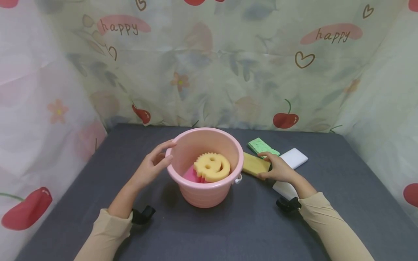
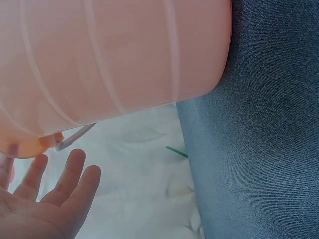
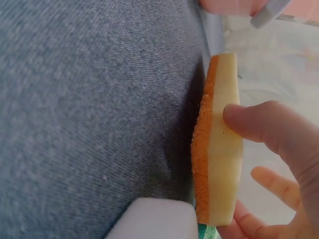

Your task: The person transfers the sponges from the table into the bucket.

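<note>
A pink bucket stands upright on the dark table, with a yellow smiley-face sponge and a bright pink item inside. My left hand is at the bucket's left rim, its fingers loosely extended and the fingertips touching the rim; the left wrist view shows several spread fingers. To the right of the bucket, my right hand pinches a yellow sponge between thumb and fingers. An orange layer of this sponge faces the table. Whether it touches the cloth, I cannot tell.
Behind the held sponge lies a green sponge. A white block is to the right of my right hand, and another white block lies partly under my right wrist. A white handle fitting juts from the bucket's right side.
</note>
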A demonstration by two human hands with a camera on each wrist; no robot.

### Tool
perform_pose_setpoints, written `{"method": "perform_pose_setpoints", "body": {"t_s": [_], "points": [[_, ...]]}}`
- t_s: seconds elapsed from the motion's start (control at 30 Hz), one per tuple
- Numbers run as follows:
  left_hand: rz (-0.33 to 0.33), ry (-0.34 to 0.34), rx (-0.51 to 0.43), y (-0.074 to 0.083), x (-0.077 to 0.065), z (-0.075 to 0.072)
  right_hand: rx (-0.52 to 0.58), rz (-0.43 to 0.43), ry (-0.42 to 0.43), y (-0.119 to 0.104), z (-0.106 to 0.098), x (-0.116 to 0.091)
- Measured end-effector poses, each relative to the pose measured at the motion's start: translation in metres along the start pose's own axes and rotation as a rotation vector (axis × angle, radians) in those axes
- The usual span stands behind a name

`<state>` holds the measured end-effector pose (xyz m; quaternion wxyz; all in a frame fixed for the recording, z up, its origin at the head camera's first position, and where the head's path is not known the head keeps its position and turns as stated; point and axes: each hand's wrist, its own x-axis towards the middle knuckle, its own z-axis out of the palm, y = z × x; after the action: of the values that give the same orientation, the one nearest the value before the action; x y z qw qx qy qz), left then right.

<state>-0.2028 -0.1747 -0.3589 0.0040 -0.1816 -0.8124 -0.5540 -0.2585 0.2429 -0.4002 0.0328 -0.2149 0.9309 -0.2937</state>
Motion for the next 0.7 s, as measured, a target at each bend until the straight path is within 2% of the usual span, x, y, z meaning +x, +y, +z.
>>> {"method": "perform_pose_setpoints", "body": {"t_s": [0.2,0.7], "points": [[0.000,-0.001,-0.003,-0.001,0.000,0.000,-0.006,0.002,0.029,0.000,-0.003,-0.001],[0.000,0.002,-0.011,-0.001,0.000,0.000,0.012,0.089,0.050,-0.005,-0.014,-0.003]]}}
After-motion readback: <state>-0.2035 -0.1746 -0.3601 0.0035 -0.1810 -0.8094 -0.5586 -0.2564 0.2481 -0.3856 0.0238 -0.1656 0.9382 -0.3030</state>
